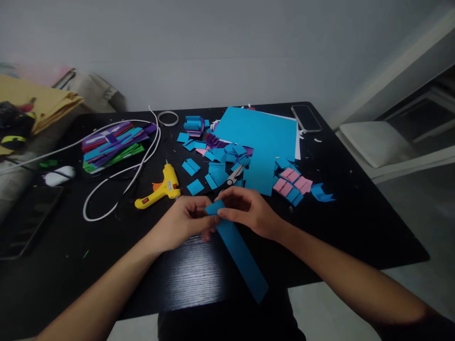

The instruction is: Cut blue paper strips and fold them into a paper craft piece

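Note:
A long blue paper strip (241,253) slants down toward the table's front edge, its upper end between my hands. That end looks folded over. My left hand (185,219) pinches the strip's left side with thumb and fingers. From the right, my right hand (250,210) grips the same end, thumb on top and fingers behind it. Just beyond my hands lie scissors (234,175) among blue paper pieces (216,174). A yellow glue gun (159,189) rests to the left of my left hand.
Blue sheets (261,132) lie at the back, with a phone (305,118) to their right. Pink and blue folded pieces (292,182) sit at right. A white cable (121,196) loops near stacked coloured strips (113,144). At far left are a white mouse (59,175) and a dark tablet-like device (30,222).

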The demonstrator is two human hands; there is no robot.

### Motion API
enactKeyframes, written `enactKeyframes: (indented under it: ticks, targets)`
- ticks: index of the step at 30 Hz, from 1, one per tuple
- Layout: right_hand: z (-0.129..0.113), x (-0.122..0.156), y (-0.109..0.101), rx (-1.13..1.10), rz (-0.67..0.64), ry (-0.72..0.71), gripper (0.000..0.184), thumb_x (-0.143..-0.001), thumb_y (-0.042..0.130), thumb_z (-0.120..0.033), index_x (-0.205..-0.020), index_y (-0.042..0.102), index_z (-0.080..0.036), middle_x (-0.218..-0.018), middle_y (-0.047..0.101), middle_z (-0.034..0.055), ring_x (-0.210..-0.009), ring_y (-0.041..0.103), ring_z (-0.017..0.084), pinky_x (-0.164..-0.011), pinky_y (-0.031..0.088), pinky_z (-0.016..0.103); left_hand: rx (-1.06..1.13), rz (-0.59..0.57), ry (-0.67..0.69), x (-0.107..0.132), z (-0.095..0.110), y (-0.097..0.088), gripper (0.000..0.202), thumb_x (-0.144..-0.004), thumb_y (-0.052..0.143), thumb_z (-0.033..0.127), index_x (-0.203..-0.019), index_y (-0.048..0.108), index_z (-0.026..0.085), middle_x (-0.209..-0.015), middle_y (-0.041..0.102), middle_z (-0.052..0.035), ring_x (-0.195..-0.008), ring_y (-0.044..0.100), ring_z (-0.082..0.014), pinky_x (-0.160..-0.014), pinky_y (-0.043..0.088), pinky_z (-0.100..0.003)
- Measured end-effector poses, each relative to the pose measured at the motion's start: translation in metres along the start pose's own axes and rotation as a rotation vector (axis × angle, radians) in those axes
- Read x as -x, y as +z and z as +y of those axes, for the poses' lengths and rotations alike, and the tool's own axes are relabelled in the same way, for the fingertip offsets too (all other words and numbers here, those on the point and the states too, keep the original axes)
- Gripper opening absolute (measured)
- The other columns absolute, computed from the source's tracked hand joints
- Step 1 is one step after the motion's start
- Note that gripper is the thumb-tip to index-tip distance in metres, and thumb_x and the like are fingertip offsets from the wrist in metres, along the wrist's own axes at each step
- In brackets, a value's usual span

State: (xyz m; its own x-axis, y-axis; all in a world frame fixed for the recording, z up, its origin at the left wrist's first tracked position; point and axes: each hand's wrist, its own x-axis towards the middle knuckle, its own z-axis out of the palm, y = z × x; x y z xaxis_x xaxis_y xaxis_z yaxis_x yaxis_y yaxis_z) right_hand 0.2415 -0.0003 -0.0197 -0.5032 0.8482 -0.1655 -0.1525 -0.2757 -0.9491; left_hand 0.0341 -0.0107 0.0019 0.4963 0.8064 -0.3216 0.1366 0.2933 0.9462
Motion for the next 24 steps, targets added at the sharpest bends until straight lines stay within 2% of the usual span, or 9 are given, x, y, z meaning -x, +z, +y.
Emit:
enactKeyframes:
  ticks: [4,11,24]
  targets:
    - [0.0005,0.0014,-0.0008,-0.006,0.055,0.028,0.028,-0.072,0.09,-0.028,-0.091,0.071,-0.019,-0.083,0.071,-0.0014,-0.075,0.067,0.013,-0.073,0.053,0.026,-0.021,0.019,0.009,0.0002,-0.0015,0.0034,0.022,-0.086,0.076,0.031,-0.075,0.066,0.015,-0.059,0.069,0.0009,-0.051,0.065,-0.0096,-0.054,0.051,-0.019]
    - [-0.0026,0.0005,-0.0029,-0.027,0.106,0.045,0.029,-0.071,0.09,-0.031,-0.089,0.071,-0.019,-0.086,0.071,-0.001,-0.078,0.066,0.013,-0.073,0.052,0.026,-0.059,0.12,0.061,0.0031,-0.0045,0.0057,0.024,-0.092,0.071,0.033,-0.077,0.067,0.015,-0.063,0.07,0.0007,-0.053,0.067,-0.0101,-0.054,0.053,-0.019]
    - [0.0,0.001,-0.0034,0.028,0.117,-0.032,0.026,-0.074,0.09,-0.029,-0.094,0.076,-0.02,-0.088,0.074,-0.0005,-0.079,0.069,0.012,-0.073,0.054,0.025,-0.055,0.089,0.074,0.002,-0.0061,0.0085,0.021,-0.094,0.069,0.032,-0.081,0.071,0.016,-0.065,0.075,-0.0008,-0.06,0.073,-0.0127,-0.059,0.059,-0.02]
